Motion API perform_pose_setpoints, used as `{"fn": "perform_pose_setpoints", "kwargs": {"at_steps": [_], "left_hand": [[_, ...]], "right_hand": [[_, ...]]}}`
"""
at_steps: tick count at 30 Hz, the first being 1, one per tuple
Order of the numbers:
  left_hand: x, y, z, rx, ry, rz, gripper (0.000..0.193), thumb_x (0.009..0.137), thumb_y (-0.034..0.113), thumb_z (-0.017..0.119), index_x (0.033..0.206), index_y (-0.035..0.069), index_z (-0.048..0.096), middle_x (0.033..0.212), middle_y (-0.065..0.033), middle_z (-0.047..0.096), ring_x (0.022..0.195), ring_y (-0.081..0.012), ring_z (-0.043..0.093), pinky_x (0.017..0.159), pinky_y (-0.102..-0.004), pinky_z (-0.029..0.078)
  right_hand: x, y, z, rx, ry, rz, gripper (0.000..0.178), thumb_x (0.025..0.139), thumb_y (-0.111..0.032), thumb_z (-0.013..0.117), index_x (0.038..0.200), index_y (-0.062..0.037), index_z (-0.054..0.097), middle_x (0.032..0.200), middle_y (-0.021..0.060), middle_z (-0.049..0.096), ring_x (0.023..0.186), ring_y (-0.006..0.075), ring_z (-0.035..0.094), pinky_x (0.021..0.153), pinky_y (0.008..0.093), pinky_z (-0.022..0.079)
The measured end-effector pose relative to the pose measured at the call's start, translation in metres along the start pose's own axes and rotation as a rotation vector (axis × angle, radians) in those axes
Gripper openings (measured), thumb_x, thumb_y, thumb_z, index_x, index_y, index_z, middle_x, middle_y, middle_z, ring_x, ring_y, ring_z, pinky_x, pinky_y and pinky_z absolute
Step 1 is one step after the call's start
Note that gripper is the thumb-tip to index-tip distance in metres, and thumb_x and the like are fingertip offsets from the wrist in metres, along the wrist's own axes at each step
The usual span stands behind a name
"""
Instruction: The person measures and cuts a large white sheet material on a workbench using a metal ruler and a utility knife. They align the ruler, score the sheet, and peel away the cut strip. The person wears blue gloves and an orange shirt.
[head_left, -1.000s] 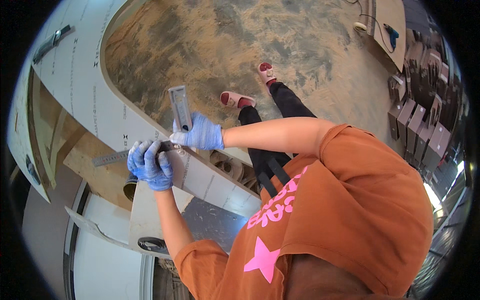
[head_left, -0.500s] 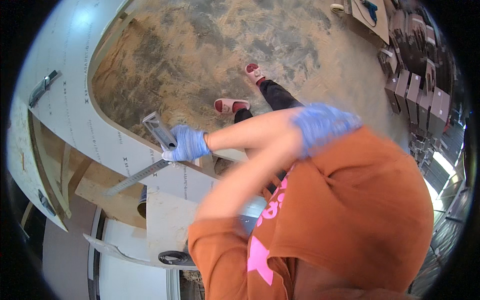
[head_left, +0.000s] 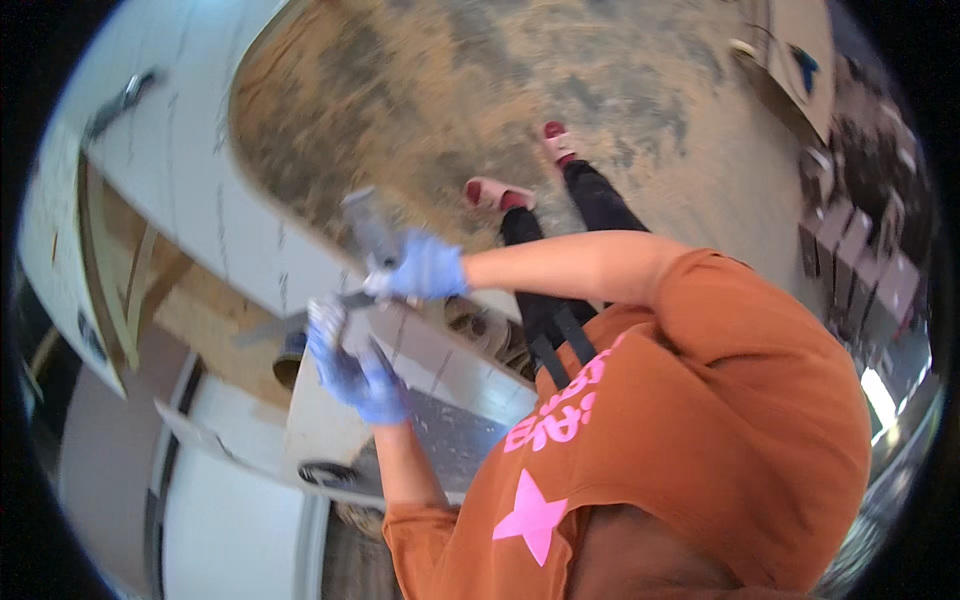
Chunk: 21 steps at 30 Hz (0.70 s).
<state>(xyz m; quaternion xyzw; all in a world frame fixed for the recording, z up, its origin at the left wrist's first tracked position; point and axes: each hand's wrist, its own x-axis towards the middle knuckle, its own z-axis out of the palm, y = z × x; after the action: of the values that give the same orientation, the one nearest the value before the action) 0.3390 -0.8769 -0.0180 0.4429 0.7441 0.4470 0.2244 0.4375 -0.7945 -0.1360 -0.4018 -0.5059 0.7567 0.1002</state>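
Observation:
A metal try square (head_left: 370,232) with a thick handle and a long flat blade is in my right hand (head_left: 428,266), which wears a blue glove. Its blade runs down and left across the edge of the white printed board (head_left: 240,245). My left hand (head_left: 360,375), also in a blue glove, is beside the blade with thumb and fingers apart. Its fingertips overlap the blade in the picture; whether they touch it is blurred. Part of the blade is hidden by those fingers.
A utility knife (head_left: 125,100) lies on the board at upper left. Below the board are a wooden frame (head_left: 190,290) and a dark round container (head_left: 290,362). Sawdust covers the floor (head_left: 450,90). A blue tool (head_left: 805,68) sits on a box at upper right, above stacked panels (head_left: 850,250).
My left hand has left my right upper arm and come across to the square's blade. My right hand, still holding the square, appears slightly higher and further right as the view shifts.

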Motion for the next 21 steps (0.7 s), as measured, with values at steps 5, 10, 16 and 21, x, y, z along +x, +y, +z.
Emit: {"fn": "perform_pose_setpoints", "kwargs": {"at_steps": [5,10,16,21], "left_hand": [[0.030,-0.068,-0.033,0.679,-0.004,0.293,0.033,0.080,0.024,0.068,0.111,0.013,0.066,0.127,-0.0142,0.058,0.122,-0.0367,0.049,0.109,-0.0527,0.031],[0.053,-0.102,-0.033,0.552,-0.021,0.429,0.023,0.072,0.024,0.074,0.095,0.020,0.068,0.100,-0.0033,0.060,0.107,-0.0291,0.055,0.107,-0.0503,0.034],[0.046,-0.117,-0.031,0.464,0.001,0.439,0.014,0.067,0.025,0.077,0.079,0.023,0.069,0.090,0.0015,0.058,0.100,-0.0236,0.056,0.106,-0.0474,0.035],[0.048,-0.126,-0.030,0.404,0.023,0.477,0.015,0.066,0.025,0.076,0.079,0.023,0.069,0.088,0.0009,0.057,0.098,-0.0245,0.056,0.106,-0.0470,0.034]], "right_hand": [[-0.011,-0.009,-0.023,0.023,-0.073,-0.052,0.028,0.082,-0.031,0.072,0.076,-0.0060,0.062,0.068,0.0043,0.061,0.066,0.0113,0.056,0.062,0.0320,0.047],[-0.019,-0.007,-0.040,0.091,-0.093,-0.032,0.024,0.083,-0.026,0.073,0.080,-0.0055,0.062,0.073,0.0012,0.060,0.069,0.0106,0.055,0.065,0.0294,0.047],[-0.039,0.028,-0.018,0.154,0.169,-0.124,0.016,0.084,-0.019,0.069,0.083,-0.0058,0.061,0.076,0.0004,0.058,0.069,0.0117,0.055,0.064,0.0299,0.045],[-0.035,0.041,0.017,0.250,0.202,-0.041,0.013,0.083,-0.012,0.069,0.079,-0.0059,0.058,0.073,-0.0008,0.057,0.068,0.0100,0.055,0.061,0.0275,0.045]]}}
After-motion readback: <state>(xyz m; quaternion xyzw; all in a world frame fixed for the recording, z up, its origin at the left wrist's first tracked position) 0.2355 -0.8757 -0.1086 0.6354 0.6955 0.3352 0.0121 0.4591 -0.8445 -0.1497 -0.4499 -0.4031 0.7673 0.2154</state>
